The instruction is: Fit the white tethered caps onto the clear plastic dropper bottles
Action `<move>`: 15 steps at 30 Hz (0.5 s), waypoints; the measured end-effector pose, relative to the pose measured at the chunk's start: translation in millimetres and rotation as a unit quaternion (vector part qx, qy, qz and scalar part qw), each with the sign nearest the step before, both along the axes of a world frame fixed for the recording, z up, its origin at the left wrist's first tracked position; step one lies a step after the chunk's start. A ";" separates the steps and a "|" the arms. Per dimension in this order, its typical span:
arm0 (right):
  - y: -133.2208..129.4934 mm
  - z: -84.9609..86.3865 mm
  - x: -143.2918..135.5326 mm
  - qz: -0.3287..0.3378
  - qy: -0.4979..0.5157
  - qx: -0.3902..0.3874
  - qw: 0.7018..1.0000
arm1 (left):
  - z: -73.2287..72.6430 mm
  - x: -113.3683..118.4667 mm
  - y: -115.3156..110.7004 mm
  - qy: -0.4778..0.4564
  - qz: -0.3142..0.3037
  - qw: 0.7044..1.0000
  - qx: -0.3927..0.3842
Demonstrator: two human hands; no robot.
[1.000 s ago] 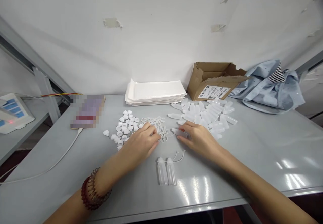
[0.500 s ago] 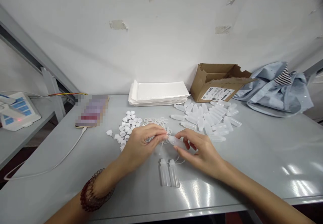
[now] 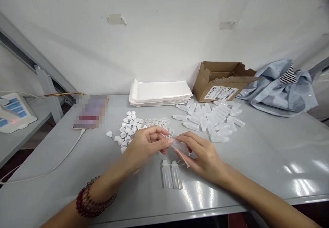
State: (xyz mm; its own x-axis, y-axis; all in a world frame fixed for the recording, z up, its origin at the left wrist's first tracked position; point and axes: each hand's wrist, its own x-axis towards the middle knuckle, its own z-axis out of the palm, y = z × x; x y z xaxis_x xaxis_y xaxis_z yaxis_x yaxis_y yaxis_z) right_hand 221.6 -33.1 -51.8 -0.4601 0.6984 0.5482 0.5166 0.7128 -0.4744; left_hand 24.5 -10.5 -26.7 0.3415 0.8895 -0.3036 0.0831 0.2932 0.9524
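Note:
A small translucent plastic bottle (image 3: 180, 146) lies tilted between my hands above the table. My right hand (image 3: 203, 152) is closed around its body, thumb below and fingers above. A thin white strap (image 3: 183, 158) hangs down from this bottle past my right thumb. My left hand (image 3: 149, 142) is at the bottle's neck end, thumb tip against it and fingers curled; the neck itself is mostly hidden. Just below, two similar bottles (image 3: 171, 176) lie side by side, with a thin strap beside their necks. Behind my left hand is a heap of white looped straps (image 3: 158, 122).
White caps (image 3: 128, 127) are scattered left of the straps. Several loose bottles (image 3: 213, 118) lie at right, before an open cardboard box (image 3: 223, 80). At the back sit stacked white envelopes (image 3: 160, 91). A phone (image 3: 91, 113) with cable is left, blue cloth (image 3: 280, 91) far right.
My left fingers have loosened from their pinch and spread, the thumb now on the bottle's end. A strap now hangs by my right thumb. The camera view has shifted slightly.

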 end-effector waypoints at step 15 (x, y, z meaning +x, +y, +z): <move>0.5 16.5 -2.1 -0.004 0.255 -0.464 0.848 | 6.8 1.0 -9.5 0.171 -0.012 0.955 0.242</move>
